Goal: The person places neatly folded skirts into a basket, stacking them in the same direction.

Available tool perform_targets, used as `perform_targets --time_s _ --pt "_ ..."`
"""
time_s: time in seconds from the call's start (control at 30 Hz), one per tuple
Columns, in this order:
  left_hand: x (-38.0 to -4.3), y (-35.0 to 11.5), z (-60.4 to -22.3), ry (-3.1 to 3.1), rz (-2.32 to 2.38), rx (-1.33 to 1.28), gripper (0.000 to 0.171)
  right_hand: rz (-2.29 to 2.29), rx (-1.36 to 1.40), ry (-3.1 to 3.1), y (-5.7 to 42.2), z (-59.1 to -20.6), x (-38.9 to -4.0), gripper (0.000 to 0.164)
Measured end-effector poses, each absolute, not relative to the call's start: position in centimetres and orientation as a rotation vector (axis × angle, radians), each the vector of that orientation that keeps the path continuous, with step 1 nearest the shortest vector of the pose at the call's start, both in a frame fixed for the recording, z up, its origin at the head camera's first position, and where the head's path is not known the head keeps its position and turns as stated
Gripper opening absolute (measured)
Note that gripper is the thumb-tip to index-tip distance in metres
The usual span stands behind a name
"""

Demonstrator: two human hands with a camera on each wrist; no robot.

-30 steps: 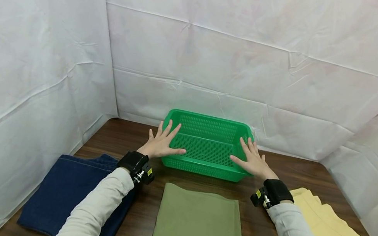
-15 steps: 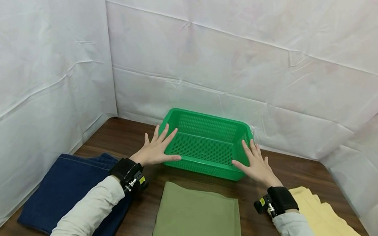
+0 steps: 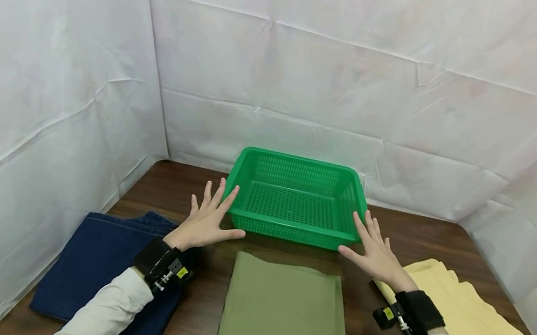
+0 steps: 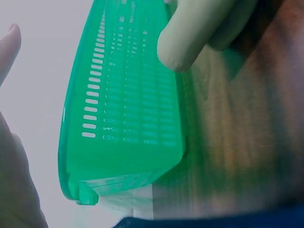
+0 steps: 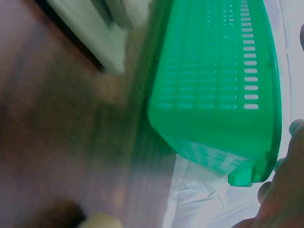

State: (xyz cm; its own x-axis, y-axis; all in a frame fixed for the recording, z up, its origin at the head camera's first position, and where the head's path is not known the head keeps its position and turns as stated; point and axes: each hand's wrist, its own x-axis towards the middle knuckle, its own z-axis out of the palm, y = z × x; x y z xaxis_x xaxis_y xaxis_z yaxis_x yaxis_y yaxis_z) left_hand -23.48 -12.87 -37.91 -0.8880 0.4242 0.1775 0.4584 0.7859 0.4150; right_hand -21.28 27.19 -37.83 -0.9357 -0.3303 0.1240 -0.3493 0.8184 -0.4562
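A green plastic basket (image 3: 294, 227) with slotted walls stands near the back wall, nothing inside it. My left hand (image 3: 203, 225) hovers beside its near left corner, fingers spread and holding nothing. At the near right corner my right hand (image 3: 378, 258) is spread likewise, also holding nothing; its fingertips overlap the basket in the head view, and contact cannot be told. In front of the basket lies a folded olive-green cloth (image 3: 284, 313). Both wrist views show the basket's slotted near side (image 4: 137, 104), with spread fingers at the edge (image 5: 285, 185).
Folded dark blue jeans (image 3: 88, 263) lie at the left, partly under the left forearm. A stack of folded pale yellow cloth (image 3: 470, 317) lies at the right beneath the right forearm. White sheeting (image 3: 309, 72) walls in the brown wooden table (image 3: 182, 180).
Both hands have drawn apart and back toward me, the left to the left and the right to the right. Basket and cloths keep their places; the view has shifted slightly.
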Motion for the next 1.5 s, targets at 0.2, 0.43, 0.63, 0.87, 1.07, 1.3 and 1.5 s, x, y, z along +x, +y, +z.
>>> perform_targets --time_s 0.2,0.43,0.63,0.87,1.07,1.3,1.5 --pt "-21.3 -13.7 -38.2 -2.899 -0.728 -0.736 0.098 0.809 0.549 -2.956 27.2 -38.3 -18.7 0.084" --pt "-19.2 -13.7 -38.4 -2.921 -0.739 -0.749 0.097 0.819 0.522 -2.947 27.0 -38.7 -16.7 0.086" --pt "-17.6 -13.5 -38.2 -2.998 -0.867 -0.695 0.096 0.979 0.537 -2.932 26.8 -38.5 -15.4 0.084" --pt "-16.2 -12.9 -38.6 -3.064 -0.896 -0.67 0.094 0.963 0.548 -2.933 26.1 -38.9 -14.0 0.084" --pt "-15.1 -12.3 -39.4 -3.088 -0.893 -0.678 0.096 0.928 0.551 -2.959 25.3 -39.6 -12.8 0.083" --pt "-12.9 -10.6 -39.7 -3.138 -0.886 -0.739 0.098 1.006 0.556 -3.04 24.0 -40.9 -11.2 0.079" --pt "-11.6 -9.6 -40.5 -3.152 -0.886 -0.824 0.097 1.037 0.569 -3.107 23.2 -42.1 -10.2 0.079"
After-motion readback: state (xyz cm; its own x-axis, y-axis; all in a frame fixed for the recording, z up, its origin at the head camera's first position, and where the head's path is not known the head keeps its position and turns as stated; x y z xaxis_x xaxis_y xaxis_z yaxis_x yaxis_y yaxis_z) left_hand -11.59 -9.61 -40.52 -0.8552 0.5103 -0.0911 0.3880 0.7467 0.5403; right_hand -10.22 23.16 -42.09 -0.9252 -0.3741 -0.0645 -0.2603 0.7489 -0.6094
